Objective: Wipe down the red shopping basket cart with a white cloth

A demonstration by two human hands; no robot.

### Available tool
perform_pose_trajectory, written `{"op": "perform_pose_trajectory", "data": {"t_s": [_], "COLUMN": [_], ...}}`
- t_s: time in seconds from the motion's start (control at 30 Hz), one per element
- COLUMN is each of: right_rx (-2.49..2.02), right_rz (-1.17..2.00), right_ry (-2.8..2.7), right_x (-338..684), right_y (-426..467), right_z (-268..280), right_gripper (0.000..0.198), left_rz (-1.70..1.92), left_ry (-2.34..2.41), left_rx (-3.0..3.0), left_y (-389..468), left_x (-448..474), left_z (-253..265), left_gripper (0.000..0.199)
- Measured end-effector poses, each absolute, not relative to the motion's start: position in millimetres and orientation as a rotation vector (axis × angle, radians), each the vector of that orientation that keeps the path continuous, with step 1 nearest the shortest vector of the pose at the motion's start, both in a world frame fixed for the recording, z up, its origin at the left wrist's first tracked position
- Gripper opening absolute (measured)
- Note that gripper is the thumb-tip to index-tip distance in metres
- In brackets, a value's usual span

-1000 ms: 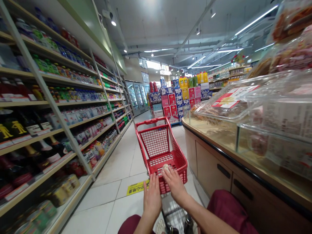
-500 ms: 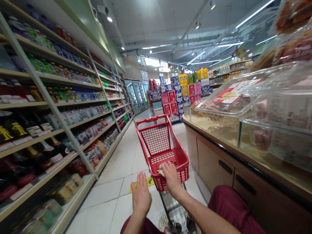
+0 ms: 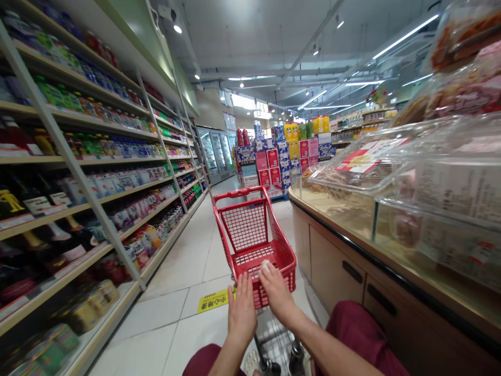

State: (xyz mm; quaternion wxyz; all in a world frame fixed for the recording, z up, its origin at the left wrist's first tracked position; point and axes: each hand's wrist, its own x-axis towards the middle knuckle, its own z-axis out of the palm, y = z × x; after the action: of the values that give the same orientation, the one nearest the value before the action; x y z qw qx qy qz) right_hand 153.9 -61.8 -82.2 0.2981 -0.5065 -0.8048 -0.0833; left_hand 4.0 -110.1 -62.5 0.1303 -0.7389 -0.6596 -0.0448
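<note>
Clasping cloth, right hand at red cart, left hand flat, sticker "小心地滑"

Two hands: one left hand, one right hand. At the right hand, one cloth. Ahead of both, one cart. Left of the left hand, one floor sign. Right of the right hand, two handles.

Whitish wad in right fingers, by cart
</note>
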Motion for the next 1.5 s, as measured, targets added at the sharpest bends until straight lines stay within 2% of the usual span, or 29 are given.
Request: {"op": "perform_pose_trajectory", "data": {"t_s": [0.07,0.23,0.37,0.53,0.7,0.87,1.03,1.2,1.37,1.5], "right_rx": [-1.265,-1.553,-1.404,-1.548,-1.303,-1.547,-1.222,-1.367,-0.993,-1.319], "right_rz": [-0.228,-0.237,-0.240,-0.230,-0.207,-0.217,-0.299,-0.358,-0.396,-0.301], "right_ry": [-2.202,-2.002,-2.105,-1.990,-2.141,-1.992,-2.198,-1.982,-2.129,-1.950], "right_x": [155.4,189.6,191.5,196.5,195.9,201.1,199.9,190.0,166.5,180.2], "right_y": [-62.7,-58.5,-57.9,-59.9,-61.5,-52.6,-39.2,-28.3,-32.5,-41.7], "right_z": [-83.6,-84.3,-90.2,-92.1,-90.1,-91.4,-112.3,-128.2,-132.9,-115.0], "right_gripper": [0.042,0.046,0.045,0.048,0.048,0.051,0.049,0.049,0.046,0.048], "left_rz": [-0.092,-0.066,-0.043,-0.073,-0.041,-0.078,-0.081,-0.127,-0.152,-0.140], "left_ry": [-1.876,-1.843,-1.804,-1.781,-1.804,-1.822,-1.992,-2.092,-2.038,-1.977], "left_rx": [-2.194,-2.208,-2.291,-2.293,-2.267,-2.280,-2.271,-2.164,-2.204,-2.175], "left_y": [-109.6,-112.2,-113.0,-112.3,-112.7,-107.5,-99.4,-100.9,-102.6,-107.8], "left_x": [7.7,17.2,25.3,26.4,25.0,24.6,22.7,11.9,4.2,3.7], "left_z": [-63.3,-60.4,-58.0,-59.2,-62.8,-67.8,-63.2,-59.0,-64.2,-66.8], "left_gripper": [0.068,0.069,0.065,0.066,0.068,0.070,0.067,0.068,0.067,0.069]}}
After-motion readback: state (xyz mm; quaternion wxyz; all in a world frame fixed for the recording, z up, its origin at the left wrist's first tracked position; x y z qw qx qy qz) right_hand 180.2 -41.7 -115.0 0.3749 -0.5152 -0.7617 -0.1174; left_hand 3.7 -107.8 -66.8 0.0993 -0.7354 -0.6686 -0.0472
